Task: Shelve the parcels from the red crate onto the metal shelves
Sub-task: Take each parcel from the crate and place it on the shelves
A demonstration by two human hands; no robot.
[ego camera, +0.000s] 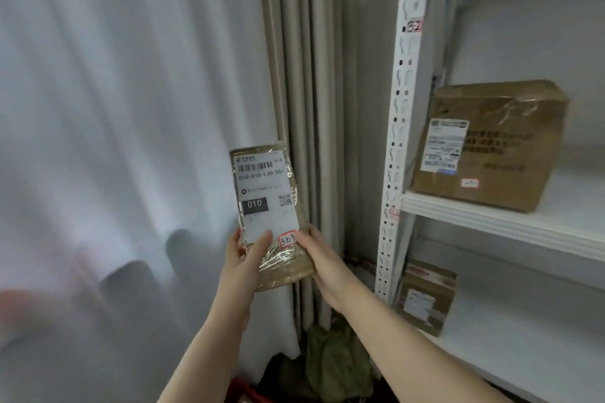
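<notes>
A white curtain (pixel 114 108) fills the left side. In front of it my left hand (pixel 250 255) grips the lower left part of a flat brown parcel (pixel 266 206), thumb pressed on its white label, fingers behind it. Far below, at the bottom edge, a sliver of the red crate (pixel 242 393) shows. I hold the parcel upright in the air, well apart from the shelves, with a red-edged sticker (pixel 287 238) near its lower right. My right hand (pixel 322 265) clasps the parcel's lower right edge, so both hands are closed on it. Behind hangs a beige curtain (pixel 301 75), with a green bundle (pixel 337 360) at its foot. To the right stands the metal shelf upright (pixel 401 141). A large cardboard box (pixel 491 147) sits on the middle shelf, a small box (pixel 425 298) on the shelf below.
</notes>
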